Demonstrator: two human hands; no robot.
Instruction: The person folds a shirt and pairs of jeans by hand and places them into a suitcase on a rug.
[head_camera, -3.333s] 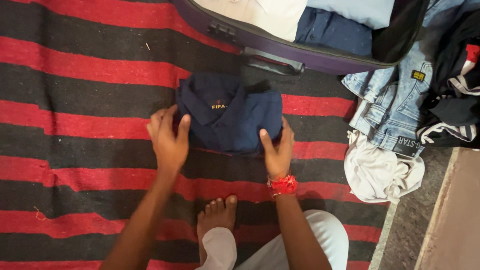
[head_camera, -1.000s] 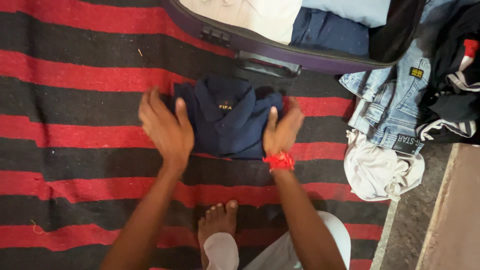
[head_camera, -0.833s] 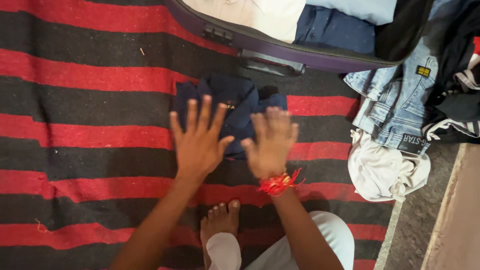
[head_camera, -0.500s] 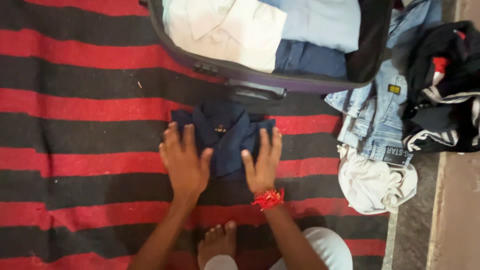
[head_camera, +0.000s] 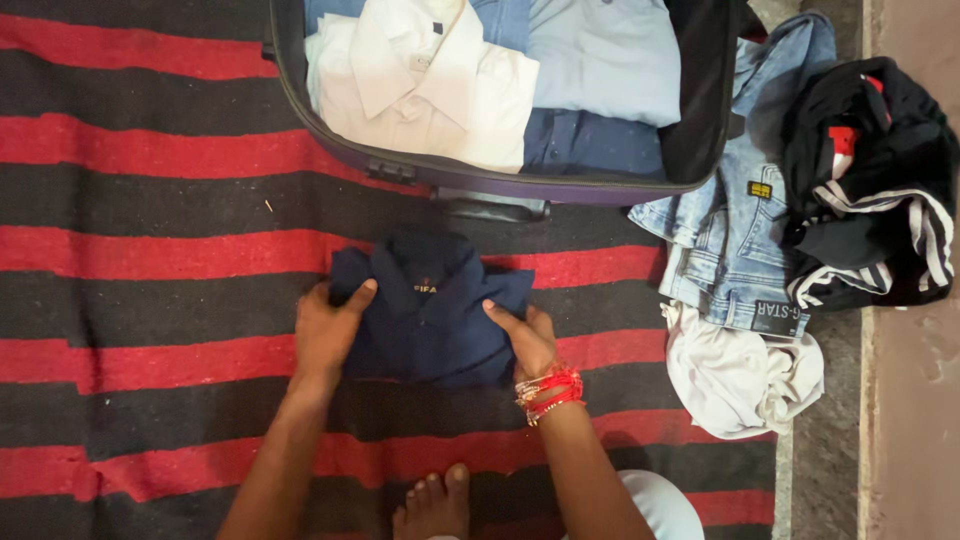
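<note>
**Two hands on the folded shirt**

Two thumbs lie on top of the navy shirt (head_camera: 430, 320), and the other fingers go under its side edges, so we grip it from both sides. Our left hand (head_camera: 325, 330) closes on the left edge, and our right hand (head_camera: 525, 335) closes on the right edge. The right wrist carries red threads (head_camera: 548, 388). The shirt is folded with the collar up and rests on the red and black rug (head_camera: 150, 250), just in front of the open suitcase (head_camera: 480, 180). In the suitcase we see a white shirt (head_camera: 420, 80) beside light blue and dark blue ones. To the right lie jeans (head_camera: 735, 240), a white cloth (head_camera: 740, 370) and a black jacket (head_camera: 870, 190). A bare foot (head_camera: 432, 505) shows between our arms.
</note>
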